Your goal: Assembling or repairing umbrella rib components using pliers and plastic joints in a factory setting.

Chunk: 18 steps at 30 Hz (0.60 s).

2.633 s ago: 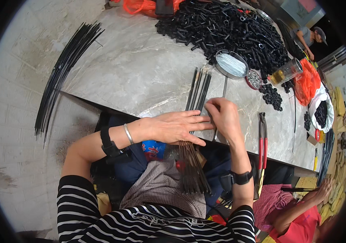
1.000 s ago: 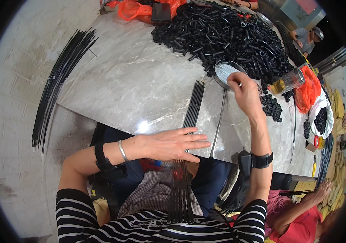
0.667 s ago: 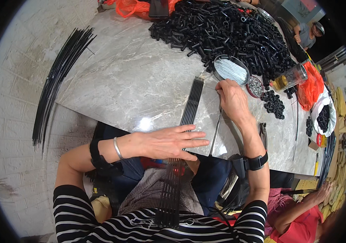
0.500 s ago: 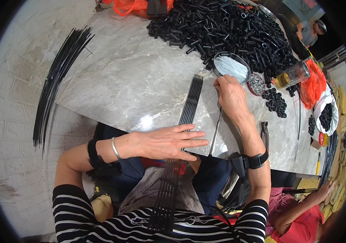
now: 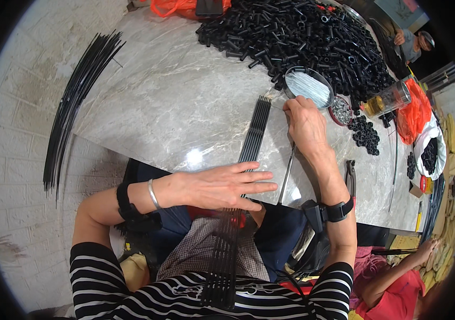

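My left hand [image 5: 219, 188] lies flat with its fingers spread across a row of thin black rods [image 5: 257, 125]. The rods sit side by side on the table, and their near ends stick out past its edge toward my striped shirt, slightly blurred. To the right of the row, my right hand [image 5: 308, 125] has thumb and forefinger pinched together close to the table. A single thin dark rod [image 5: 288, 173] runs from under this hand to the table's near edge. Its far end appears to be in the pinch, partly hidden by the fingers.
An oval dish of clear thin sticks [image 5: 308, 88] and a red-rimmed dish of small metal parts [image 5: 340, 110] stand beyond my right hand. Behind is a heap of black tubes [image 5: 297, 40]. Pliers [image 5: 350, 176] lie at right, a rod bundle [image 5: 81, 101] far left. A co-worker's arm [image 5: 403, 266] shows lower right.
The view has shifted slightly. The near ends of the rods have swung a little to the right. Both hands keep almost the same pose and place.
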Motion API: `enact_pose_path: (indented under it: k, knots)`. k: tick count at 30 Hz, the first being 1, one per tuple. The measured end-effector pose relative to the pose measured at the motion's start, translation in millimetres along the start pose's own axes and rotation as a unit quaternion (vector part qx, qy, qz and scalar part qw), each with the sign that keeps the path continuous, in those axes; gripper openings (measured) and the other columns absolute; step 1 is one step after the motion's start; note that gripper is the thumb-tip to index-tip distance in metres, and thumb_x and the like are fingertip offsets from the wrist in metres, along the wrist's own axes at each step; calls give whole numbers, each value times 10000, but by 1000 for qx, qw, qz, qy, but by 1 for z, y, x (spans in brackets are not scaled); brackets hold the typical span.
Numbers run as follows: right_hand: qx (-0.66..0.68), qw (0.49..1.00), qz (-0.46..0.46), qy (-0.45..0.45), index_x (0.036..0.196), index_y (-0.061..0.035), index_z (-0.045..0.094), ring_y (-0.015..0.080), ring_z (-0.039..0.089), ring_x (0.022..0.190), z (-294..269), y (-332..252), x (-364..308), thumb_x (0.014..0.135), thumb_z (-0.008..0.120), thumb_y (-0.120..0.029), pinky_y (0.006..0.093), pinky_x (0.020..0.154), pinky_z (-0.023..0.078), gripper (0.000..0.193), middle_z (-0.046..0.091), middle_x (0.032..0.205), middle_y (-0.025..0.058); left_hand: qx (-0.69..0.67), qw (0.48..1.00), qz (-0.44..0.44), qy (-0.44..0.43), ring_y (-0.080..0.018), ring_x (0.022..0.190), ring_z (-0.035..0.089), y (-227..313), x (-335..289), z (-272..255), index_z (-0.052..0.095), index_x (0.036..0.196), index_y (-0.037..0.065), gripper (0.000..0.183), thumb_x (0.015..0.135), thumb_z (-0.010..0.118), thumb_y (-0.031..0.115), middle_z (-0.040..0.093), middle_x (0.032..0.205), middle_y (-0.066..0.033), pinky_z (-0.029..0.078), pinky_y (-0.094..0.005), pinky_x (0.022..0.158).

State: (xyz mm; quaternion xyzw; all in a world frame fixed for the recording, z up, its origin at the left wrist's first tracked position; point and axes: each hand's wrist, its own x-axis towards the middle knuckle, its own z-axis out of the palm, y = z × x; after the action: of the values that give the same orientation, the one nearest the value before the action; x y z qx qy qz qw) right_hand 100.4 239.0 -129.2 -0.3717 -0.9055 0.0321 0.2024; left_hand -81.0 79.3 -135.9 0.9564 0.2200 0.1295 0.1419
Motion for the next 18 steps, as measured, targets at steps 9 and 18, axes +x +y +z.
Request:
enact_pose_path:
  k: [9,18]
  knots:
    - [-24,999,-9,20,857,-45,610,279,567,826,1,-2,0,762,578,9,392,694,479,114,579,833,81,-3,1000,-5,-12,-261,1390,255,1,1,-2,640,1132,227,358,781,612,166,311,1483,-94,209,-439,1152]
    - [-21,999,-11,24,866,-50,608,283,569,832,2,0,-2,775,571,-3,392,690,479,108,579,839,82,-33,999,-11,-11,-268,1384,269,2,1,-4,618,1143,209,393,771,604,83,298,1490,-85,249,-453,1143]
